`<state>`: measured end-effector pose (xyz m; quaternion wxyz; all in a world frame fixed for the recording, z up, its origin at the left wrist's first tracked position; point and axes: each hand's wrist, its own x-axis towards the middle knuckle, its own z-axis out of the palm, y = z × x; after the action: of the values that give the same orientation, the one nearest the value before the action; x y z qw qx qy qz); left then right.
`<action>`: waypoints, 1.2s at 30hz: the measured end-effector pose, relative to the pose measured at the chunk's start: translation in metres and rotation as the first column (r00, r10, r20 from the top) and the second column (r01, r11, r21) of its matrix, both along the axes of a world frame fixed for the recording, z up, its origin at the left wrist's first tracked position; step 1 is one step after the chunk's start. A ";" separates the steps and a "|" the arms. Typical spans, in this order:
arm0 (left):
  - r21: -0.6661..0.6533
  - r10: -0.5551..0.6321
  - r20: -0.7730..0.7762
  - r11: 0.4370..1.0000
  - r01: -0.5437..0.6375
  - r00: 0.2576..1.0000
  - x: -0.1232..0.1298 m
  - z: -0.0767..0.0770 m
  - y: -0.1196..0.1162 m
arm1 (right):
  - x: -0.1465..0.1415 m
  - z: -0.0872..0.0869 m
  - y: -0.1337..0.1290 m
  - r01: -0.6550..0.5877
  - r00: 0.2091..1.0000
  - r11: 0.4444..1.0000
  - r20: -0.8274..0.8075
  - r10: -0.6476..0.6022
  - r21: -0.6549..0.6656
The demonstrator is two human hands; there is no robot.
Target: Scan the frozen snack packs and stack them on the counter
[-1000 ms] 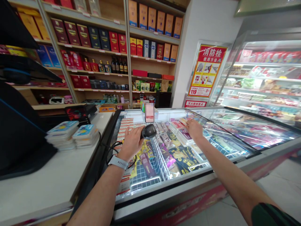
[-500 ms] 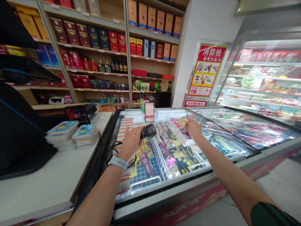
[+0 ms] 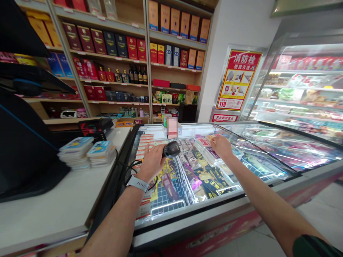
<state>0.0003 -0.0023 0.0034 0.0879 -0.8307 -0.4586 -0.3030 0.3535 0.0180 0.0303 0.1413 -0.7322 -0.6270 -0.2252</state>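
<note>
My left hand point(image 3: 152, 162), with a pale watch strap on the wrist, is wrapped round a black handheld barcode scanner point(image 3: 171, 149). The scanner's head points right, above the glass top of the chest freezer point(image 3: 166, 225). Further right, my right hand point(image 3: 222, 146) is closed at a flat plastic box with a yellow label point(image 3: 211, 137); its fingertips are partly hidden. Beside that hand, on the glass, lie more clear boxes with red and purple labels point(image 3: 211, 152). A black cable point(image 3: 131, 167) hangs in loops by my left wrist.
Two stacks of plastic boxes point(image 3: 100, 153) stand on the white counter point(image 3: 53, 210) at left, beside a dark checkout terminal point(image 3: 24, 150). A phone-like upright object point(image 3: 172, 127) is at the freezer's back edge. Shelves of boxed bottles point(image 3: 112, 44) rise behind; a lit refrigerated display point(image 3: 302, 85) is at right.
The whole view has shifted slightly, so everything sits a little further right in the picture. Both hands keep nearly the same places over the freezer and the same grips.
</note>
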 end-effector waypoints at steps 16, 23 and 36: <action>-0.050 -0.040 0.040 0.998 0.042 0.998 0.002 0.000 -0.004 | -0.061 0.014 -0.009 -0.260 0.965 0.965 -0.036 0.259 -0.030; -0.049 -0.039 0.039 0.998 0.041 0.998 0.002 -0.003 -0.005 | -0.108 0.025 -0.001 -0.425 0.903 0.905 -0.078 0.423 -0.005; -0.019 -0.020 -0.021 1.000 0.020 1.000 0.002 -0.008 -0.001 | -0.233 0.050 0.005 -0.702 0.702 0.712 -0.146 0.697 0.024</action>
<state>0.0021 -0.0035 -0.0043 0.0821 -0.8391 -0.4522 -0.2909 0.1208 0.0229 0.0803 0.2488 -0.4561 -0.8496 -0.0909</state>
